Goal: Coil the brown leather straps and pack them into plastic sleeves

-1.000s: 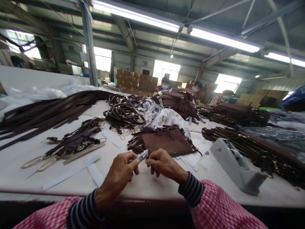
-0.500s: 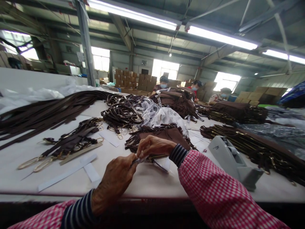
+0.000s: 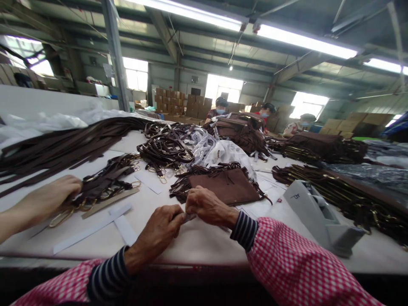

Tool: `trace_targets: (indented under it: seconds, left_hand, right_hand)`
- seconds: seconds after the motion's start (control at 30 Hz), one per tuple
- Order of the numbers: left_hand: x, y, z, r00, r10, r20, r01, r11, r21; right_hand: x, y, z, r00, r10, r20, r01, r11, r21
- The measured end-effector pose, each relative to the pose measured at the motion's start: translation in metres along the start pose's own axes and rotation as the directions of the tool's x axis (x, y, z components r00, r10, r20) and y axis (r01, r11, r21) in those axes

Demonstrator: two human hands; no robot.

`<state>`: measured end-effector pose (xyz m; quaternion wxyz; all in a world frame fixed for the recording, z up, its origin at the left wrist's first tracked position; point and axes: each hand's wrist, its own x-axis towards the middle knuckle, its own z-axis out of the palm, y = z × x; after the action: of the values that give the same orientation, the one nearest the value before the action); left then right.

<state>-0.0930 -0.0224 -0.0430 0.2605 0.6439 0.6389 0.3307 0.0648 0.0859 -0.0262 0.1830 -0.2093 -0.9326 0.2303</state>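
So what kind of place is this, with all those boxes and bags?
It looks like a factory workshop, maybe one that makes or packs bags. You can see brown fringed fabric bag on a long white worktable, long dark brown straps, and stacked brown cardboard boxes behind.

Long tubes [image 3: 306, 40] glare white overhead, and the windows [image 3: 224, 88] burn out to blank panes. Between them the roof stays dim; light falls evenly on the table [image 3: 204, 246], darkness below its edge. Fine detail looks soft, and the view's sides stretch.
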Motion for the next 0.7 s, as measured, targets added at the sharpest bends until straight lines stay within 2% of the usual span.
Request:
trace_targets:
  seconds: [0.1,0.3,0.5,0.6,0.7]
  left_hand:
    - [0.007,-0.007,0.004,0.999,-0.047,-0.004,0.046,0.989,-0.143]
    - [0.010,-0.003,0.005,0.994,-0.109,0.020,0.108,0.916,-0.387]
    - [0.016,0.009,-0.001,0.955,-0.267,0.126,0.282,0.701,-0.655]
    - [0.020,0.012,-0.001,0.950,-0.278,0.144,0.291,0.614,-0.734]
    - [0.023,0.011,-0.003,0.960,-0.236,0.149,0.269,0.642,-0.718]
  right_hand:
    - [-0.005,-0.005,0.005,0.994,0.001,-0.105,-0.008,0.998,-0.066]
    - [-0.016,-0.011,0.004,0.992,-0.006,-0.130,0.004,1.000,-0.018]
    - [-0.033,-0.024,0.016,0.947,-0.053,-0.316,0.031,0.997,-0.074]
    - [-0.034,-0.025,0.024,0.902,-0.039,-0.429,0.016,0.998,-0.058]
    - [-0.033,-0.024,0.024,0.901,-0.045,-0.432,0.015,0.997,-0.073]
